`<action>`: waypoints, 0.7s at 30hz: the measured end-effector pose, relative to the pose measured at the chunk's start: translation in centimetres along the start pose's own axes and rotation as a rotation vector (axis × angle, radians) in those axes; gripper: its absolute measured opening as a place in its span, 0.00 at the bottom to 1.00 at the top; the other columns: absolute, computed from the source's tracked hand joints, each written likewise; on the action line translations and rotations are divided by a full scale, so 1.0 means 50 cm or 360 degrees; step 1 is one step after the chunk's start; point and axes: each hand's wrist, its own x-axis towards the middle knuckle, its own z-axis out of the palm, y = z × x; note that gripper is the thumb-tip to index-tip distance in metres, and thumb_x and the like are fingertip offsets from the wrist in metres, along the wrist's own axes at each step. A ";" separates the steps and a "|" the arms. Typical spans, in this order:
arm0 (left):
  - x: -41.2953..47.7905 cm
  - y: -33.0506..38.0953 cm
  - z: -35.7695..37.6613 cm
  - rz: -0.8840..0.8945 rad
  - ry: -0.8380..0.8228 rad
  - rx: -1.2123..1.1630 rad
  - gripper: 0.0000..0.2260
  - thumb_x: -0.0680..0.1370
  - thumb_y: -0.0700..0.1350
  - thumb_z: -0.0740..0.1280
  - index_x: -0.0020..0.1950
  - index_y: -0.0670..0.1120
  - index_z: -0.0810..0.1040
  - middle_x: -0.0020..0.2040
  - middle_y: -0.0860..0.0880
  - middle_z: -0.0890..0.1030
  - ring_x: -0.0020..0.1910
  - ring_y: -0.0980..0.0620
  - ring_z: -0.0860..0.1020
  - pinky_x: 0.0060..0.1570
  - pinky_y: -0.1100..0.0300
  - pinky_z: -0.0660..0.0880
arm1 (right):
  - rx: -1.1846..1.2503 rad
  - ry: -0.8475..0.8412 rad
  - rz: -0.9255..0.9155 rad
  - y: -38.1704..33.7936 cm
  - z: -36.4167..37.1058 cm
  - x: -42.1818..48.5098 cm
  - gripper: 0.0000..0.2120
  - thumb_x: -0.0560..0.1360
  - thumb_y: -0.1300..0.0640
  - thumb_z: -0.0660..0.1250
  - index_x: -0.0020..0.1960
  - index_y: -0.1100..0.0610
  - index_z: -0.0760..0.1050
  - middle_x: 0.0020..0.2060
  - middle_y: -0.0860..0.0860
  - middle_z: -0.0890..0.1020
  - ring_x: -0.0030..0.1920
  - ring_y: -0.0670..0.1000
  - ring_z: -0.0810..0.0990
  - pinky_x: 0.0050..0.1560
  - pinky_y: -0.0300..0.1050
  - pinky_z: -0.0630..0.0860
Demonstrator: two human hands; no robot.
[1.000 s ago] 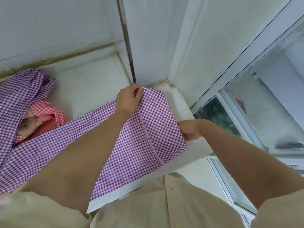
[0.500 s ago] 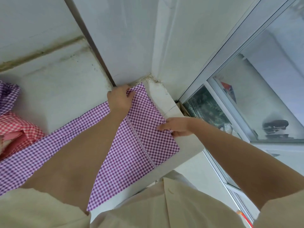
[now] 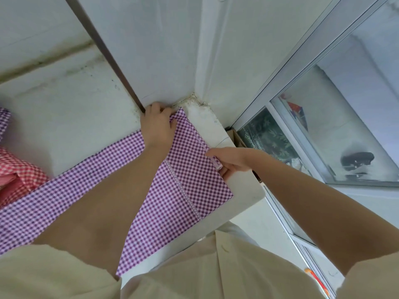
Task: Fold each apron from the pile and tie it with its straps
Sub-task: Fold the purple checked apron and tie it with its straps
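Observation:
A purple-and-white checked apron (image 3: 190,182) lies flat across the white ledge (image 3: 244,190), its cloth running off to the lower left under my forearm. My left hand (image 3: 157,126) presses on the apron's far corner by the wall, fingers curled over the cloth edge. My right hand (image 3: 231,159) pinches the apron's right edge, lifting a small fold of it. A band of trim runs diagonally across the apron between my hands.
A red checked apron (image 3: 19,178) lies bunched at the left edge, with another purple checked piece (image 3: 4,121) above it. White walls meet at a corner just behind the ledge. A window with a metal frame (image 3: 302,67) fills the right side.
My right hand has slid from on top of the cloth to its right edge and gripped it. The view has swung right, so the apron pile sits further left.

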 end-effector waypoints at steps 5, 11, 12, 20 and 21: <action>0.001 0.017 -0.011 -0.0057 0.0012 -0.0002 0.11 0.81 0.45 0.65 0.59 0.47 0.83 0.53 0.44 0.78 0.47 0.44 0.77 0.45 0.52 0.73 | -0.0362 0.0470 -0.0157 -0.007 0.005 -0.001 0.20 0.84 0.50 0.53 0.67 0.61 0.72 0.62 0.57 0.79 0.58 0.59 0.80 0.65 0.54 0.75; -0.003 0.023 -0.029 -0.0195 -0.0011 -0.0082 0.13 0.83 0.47 0.60 0.58 0.48 0.83 0.47 0.46 0.84 0.42 0.46 0.79 0.40 0.58 0.68 | -0.0709 0.0997 -0.0653 -0.007 -0.002 0.015 0.08 0.78 0.57 0.66 0.49 0.60 0.83 0.42 0.50 0.82 0.38 0.45 0.77 0.45 0.39 0.74; -0.001 0.025 -0.031 -0.0221 -0.0006 -0.0110 0.13 0.83 0.47 0.60 0.58 0.47 0.83 0.46 0.45 0.84 0.41 0.46 0.79 0.39 0.58 0.69 | -0.0703 0.0924 -0.0640 -0.005 -0.005 0.015 0.07 0.77 0.58 0.68 0.50 0.59 0.84 0.43 0.50 0.84 0.40 0.45 0.79 0.47 0.39 0.76; 0.013 0.035 -0.027 -0.0320 -0.0067 -0.0324 0.12 0.81 0.44 0.60 0.51 0.44 0.83 0.38 0.46 0.84 0.36 0.48 0.80 0.39 0.54 0.78 | -0.0394 0.0433 -0.0324 0.014 -0.008 0.014 0.10 0.77 0.65 0.67 0.57 0.65 0.79 0.50 0.59 0.85 0.45 0.55 0.85 0.46 0.42 0.83; 0.014 0.035 -0.024 -0.0317 -0.0083 -0.0326 0.12 0.81 0.43 0.60 0.51 0.44 0.83 0.39 0.46 0.84 0.37 0.48 0.80 0.40 0.54 0.78 | -0.0355 0.0428 -0.0314 0.016 -0.008 0.015 0.10 0.78 0.64 0.66 0.58 0.65 0.79 0.51 0.60 0.84 0.46 0.55 0.84 0.47 0.43 0.83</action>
